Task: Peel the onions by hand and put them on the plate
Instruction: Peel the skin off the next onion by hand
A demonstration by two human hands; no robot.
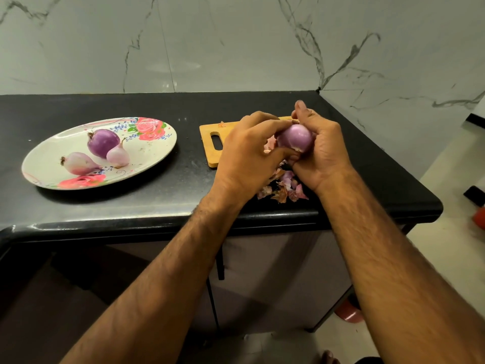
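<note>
A pale purple onion (295, 137) is held above the wooden cutting board (210, 143). My right hand (322, 151) curls round its right side, thumb pointing up. My left hand (249, 153) grips its left side, fingers over the top and thumb at the root end. On the floral plate (157, 151) at the left lie three peeled onions: a dark purple one (103, 141), a small pale one (118, 156) and a long pale one (77, 162).
A heap of pink onion skins (284, 186) lies on the black counter (183, 185) under my hands, near its front edge. Marble wall behind and at right. Beyond the counter's right end is pale floor with a red object (479, 218).
</note>
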